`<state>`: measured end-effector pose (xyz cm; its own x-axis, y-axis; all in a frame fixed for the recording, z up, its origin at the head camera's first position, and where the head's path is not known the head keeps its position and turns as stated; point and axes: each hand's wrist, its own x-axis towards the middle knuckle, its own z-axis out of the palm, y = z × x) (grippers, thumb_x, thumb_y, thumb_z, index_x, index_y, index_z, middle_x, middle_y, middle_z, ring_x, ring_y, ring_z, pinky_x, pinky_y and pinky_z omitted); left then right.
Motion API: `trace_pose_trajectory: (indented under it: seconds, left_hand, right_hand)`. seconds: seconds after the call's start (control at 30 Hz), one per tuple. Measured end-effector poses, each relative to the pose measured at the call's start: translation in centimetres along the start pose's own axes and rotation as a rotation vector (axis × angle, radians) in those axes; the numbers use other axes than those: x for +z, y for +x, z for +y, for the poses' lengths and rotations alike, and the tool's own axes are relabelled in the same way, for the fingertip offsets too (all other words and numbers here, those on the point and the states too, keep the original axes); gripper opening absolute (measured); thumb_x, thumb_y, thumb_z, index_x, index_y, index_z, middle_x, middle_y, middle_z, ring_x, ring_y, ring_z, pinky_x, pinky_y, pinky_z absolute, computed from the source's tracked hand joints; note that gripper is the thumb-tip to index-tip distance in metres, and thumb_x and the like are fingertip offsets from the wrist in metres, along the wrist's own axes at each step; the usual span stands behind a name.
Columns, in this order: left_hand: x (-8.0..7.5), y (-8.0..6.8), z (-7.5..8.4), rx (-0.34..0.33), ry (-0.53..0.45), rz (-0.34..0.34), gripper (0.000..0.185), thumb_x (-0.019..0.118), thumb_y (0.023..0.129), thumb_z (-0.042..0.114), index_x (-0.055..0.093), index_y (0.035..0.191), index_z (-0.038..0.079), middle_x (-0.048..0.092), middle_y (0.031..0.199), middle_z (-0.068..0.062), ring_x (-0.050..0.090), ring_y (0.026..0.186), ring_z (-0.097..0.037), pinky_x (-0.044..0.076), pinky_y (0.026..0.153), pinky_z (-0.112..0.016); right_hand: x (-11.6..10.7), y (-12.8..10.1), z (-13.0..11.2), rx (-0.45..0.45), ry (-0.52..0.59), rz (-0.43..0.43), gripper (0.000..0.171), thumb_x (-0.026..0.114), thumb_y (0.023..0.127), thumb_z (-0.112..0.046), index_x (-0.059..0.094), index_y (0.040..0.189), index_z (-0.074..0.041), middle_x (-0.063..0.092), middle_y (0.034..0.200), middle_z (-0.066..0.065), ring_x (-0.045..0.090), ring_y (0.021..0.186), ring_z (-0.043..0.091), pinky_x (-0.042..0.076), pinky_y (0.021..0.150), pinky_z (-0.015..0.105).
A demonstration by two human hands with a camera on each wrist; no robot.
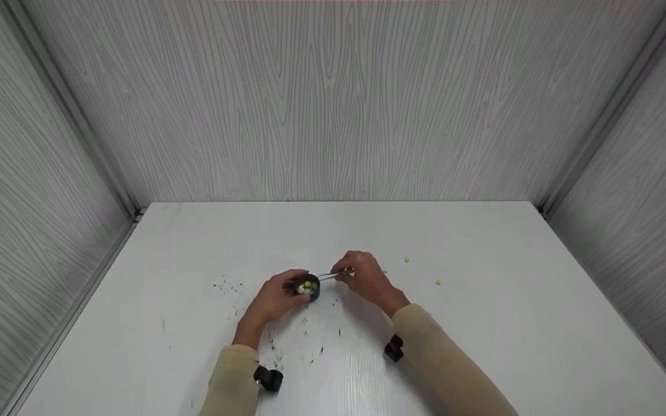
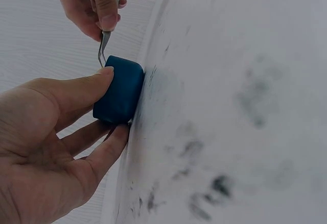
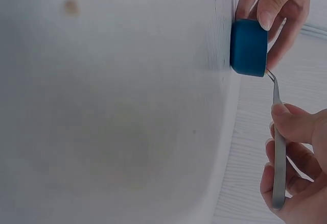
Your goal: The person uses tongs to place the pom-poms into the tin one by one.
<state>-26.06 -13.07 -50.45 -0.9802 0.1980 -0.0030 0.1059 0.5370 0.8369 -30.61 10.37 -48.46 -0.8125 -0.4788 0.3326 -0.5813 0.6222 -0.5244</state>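
A small dark blue cup (image 1: pixel 314 295) stands on the white table, with several yellow and white beads (image 1: pixel 308 285) inside it. My left hand (image 1: pixel 275 299) holds the cup from the left, thumb on the near side and fingers round the far side. In the left wrist view the cup (image 2: pixel 120 90) shows its smooth blue wall between thumb and fingers. Metal tweezers (image 3: pixel 279 157) with bent tips are pinched in my right hand (image 1: pixel 365 280). Their tips reach the cup's rim on its right side, as the right wrist view shows; the rim hides the very ends.
Two yellow beads (image 1: pixel 406 260) lie loose on the table (image 1: pixel 483 346) right of my right hand. Dark smudges mark the tabletop around and left of the cup. Grey wood-grain panels (image 1: pixel 333 104) rise at the back and both sides. A black wrist device sits at each sleeve.
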Motion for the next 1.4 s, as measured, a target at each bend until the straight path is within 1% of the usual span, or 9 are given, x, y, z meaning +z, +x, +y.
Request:
trace_pose_trajectory:
  seconds: [0.23,0.37,0.5,0.73,0.83,0.97,1.1,1.3,1.4]
  left_hand:
    - [0.1,0.0,0.0,-0.022,0.007,-0.003,0.054,0.075,0.094,0.011,0.058,0.145,0.011,0.062,0.143,-0.016,0.057,0.136,-0.038,0.043,0.116,-0.057]
    - [0.1,-0.1,0.0,-0.012,-0.004,-0.002,0.054,0.075,0.094,0.01,0.058,0.145,0.01,0.061,0.143,-0.017,0.058,0.135,-0.038,0.044,0.116,-0.057]
    - [0.1,-0.1,-0.1,-0.003,-0.012,0.004,0.053,0.075,0.093,0.009,0.059,0.144,0.01,0.062,0.143,-0.017,0.058,0.134,-0.038,0.044,0.115,-0.056]
    - [0.1,0.0,-0.3,0.016,-0.016,0.009,0.052,0.075,0.093,0.009,0.06,0.143,0.009,0.062,0.142,-0.017,0.059,0.133,-0.038,0.045,0.114,-0.056]
    - [0.1,-0.1,-0.5,0.023,-0.033,-0.004,0.052,0.074,0.094,0.01,0.059,0.144,0.008,0.062,0.142,-0.018,0.059,0.133,-0.039,0.046,0.113,-0.056]
    - [0.1,-0.2,-0.5,0.028,-0.055,-0.018,0.053,0.074,0.094,0.009,0.058,0.144,0.007,0.062,0.141,-0.019,0.059,0.132,-0.04,0.047,0.112,-0.056]
    - [0.1,-0.2,-0.3,0.019,-0.057,-0.009,0.052,0.073,0.094,0.008,0.058,0.144,0.008,0.061,0.142,-0.018,0.059,0.133,-0.04,0.047,0.113,-0.056]
    - [-0.1,-0.2,-0.3,0.027,-0.043,-0.008,0.052,0.074,0.094,0.008,0.058,0.144,0.007,0.062,0.141,-0.02,0.06,0.131,-0.041,0.048,0.111,-0.056]
    - [-0.2,-0.2,-0.4,0.03,-0.034,-0.006,0.052,0.074,0.093,0.008,0.059,0.144,0.007,0.062,0.141,-0.021,0.06,0.13,-0.041,0.049,0.11,-0.056]
  right_hand:
    - [-0.4,-0.3,0.3,0.021,0.029,0.016,0.014,0.076,0.09,0.001,0.083,0.098,-0.008,0.075,0.092,0.007,0.072,0.091,0.02,0.062,0.085,0.038]
    - [-1.0,-0.6,0.6,0.021,0.049,0.031,0.014,0.076,0.088,0.003,0.082,0.097,-0.006,0.075,0.092,0.009,0.072,0.092,0.022,0.062,0.086,0.039]
    - [-1.8,-1.0,1.3,0.021,0.041,0.05,0.014,0.077,0.087,0.003,0.082,0.096,-0.006,0.075,0.092,0.009,0.072,0.091,0.022,0.062,0.085,0.038]
    - [-3.4,-2.0,3.2,0.036,0.026,0.09,0.014,0.079,0.085,0.005,0.082,0.094,-0.006,0.075,0.09,0.009,0.072,0.089,0.022,0.062,0.083,0.04]
    - [-4.2,-2.5,4.2,0.044,0.005,0.099,0.015,0.079,0.084,0.005,0.082,0.093,-0.005,0.076,0.089,0.009,0.072,0.088,0.022,0.063,0.082,0.039]
    - [-5.3,-3.2,5.4,0.063,-0.016,0.093,0.014,0.079,0.084,0.005,0.082,0.093,-0.005,0.076,0.089,0.009,0.072,0.087,0.023,0.063,0.081,0.039]
    - [-6.3,-4.0,6.5,0.089,-0.029,0.092,0.014,0.079,0.084,0.006,0.082,0.093,-0.005,0.076,0.09,0.009,0.072,0.088,0.022,0.062,0.081,0.039]
    - [-7.0,-5.0,7.9,0.13,-0.065,0.089,0.015,0.079,0.085,0.005,0.082,0.094,-0.006,0.076,0.09,0.008,0.071,0.088,0.022,0.061,0.081,0.04]
    - [-7.1,-5.1,8.5,0.158,-0.06,0.083,0.014,0.078,0.086,0.005,0.082,0.095,-0.005,0.076,0.092,0.009,0.071,0.09,0.023,0.06,0.082,0.04]
